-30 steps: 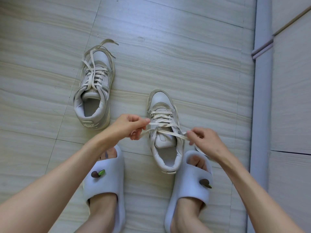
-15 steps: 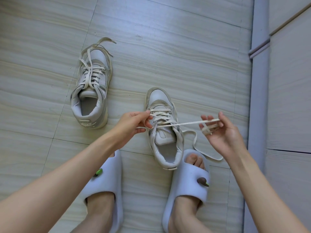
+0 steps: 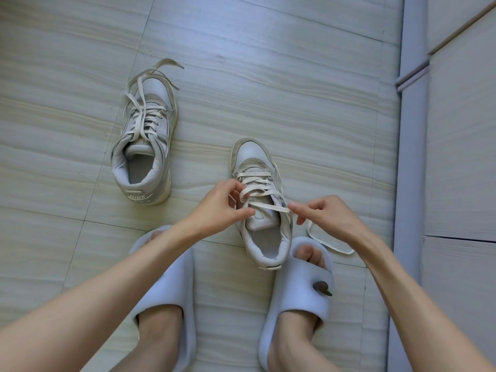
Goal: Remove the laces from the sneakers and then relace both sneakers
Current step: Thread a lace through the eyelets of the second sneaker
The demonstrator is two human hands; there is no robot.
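Two pale sneakers sit on the tiled floor (image 3: 308,89). Well beyond and to the left of the fingers lies the far sneaker (image 3: 146,146), laced, its loose ends trailing past its toe. Between the two hands stands the near sneaker (image 3: 261,205), heel touching the right slipper (image 3: 298,296); the left slipper (image 3: 171,288) lies under the left forearm. Left hand (image 3: 220,208) has its fingers curled, thumb and forefinger pinched on the lace (image 3: 264,206) at the shoe's left edge. Right hand (image 3: 331,214) pinches the same lace at the right edge, so it runs taut across the tongue. Behind the right fingers, slack lace loops on the floor.
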